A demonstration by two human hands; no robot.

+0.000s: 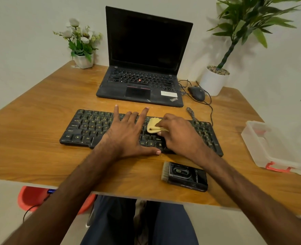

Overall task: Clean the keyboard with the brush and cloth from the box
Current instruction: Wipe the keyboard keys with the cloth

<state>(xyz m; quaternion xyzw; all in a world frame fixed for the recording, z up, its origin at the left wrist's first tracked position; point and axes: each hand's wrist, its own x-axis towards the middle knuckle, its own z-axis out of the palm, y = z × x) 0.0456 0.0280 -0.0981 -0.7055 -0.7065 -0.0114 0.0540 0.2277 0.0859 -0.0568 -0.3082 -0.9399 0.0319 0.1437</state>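
1. Tabletop (40, 106): orange-brown wood-grain laminate with a pale cut edge. It carries the keyboard and everything listed below.
2. Laptop (144, 59): matte black, lid open, screen dark, dusty palm rest. It sits just beyond the keyboard's far edge.
3. Keyboard (86, 128): flat black plastic slab with low square keys and yellowed legends. Its cable leaves from the far right corner.
4. Tall plant (214, 82): smooth white cylinder pot topped with gravel, with long pointed leaves. It stands well beyond the keyboard's right end.
5. Box (270, 147): translucent plastic, rectangular, with a red latch. It lies right of the keyboard and apart from it.
6. Left hand (126, 135): flat on the keyboard's middle, palm down, fingers splayed wide. The thumb lies along the near edge.
7. Right hand (179, 133): over the keyboard's right half, fingers bent round the cloth.
8. Brush (185, 175): glossy black block body with a short grey bristle strip at its left end. It lies on the wood just nearer than the keyboard.
9. Flower pot (84, 61): small and white, holding white blooms. It stands far beyond the keyboard's left end.
10. Mouse (196, 92): dark, rounded and corded, beyond the keyboard's right end.
11. Cloth (154, 125): soft, pale yellow and folded. It is pressed on the keys right of the keyboard's centre.
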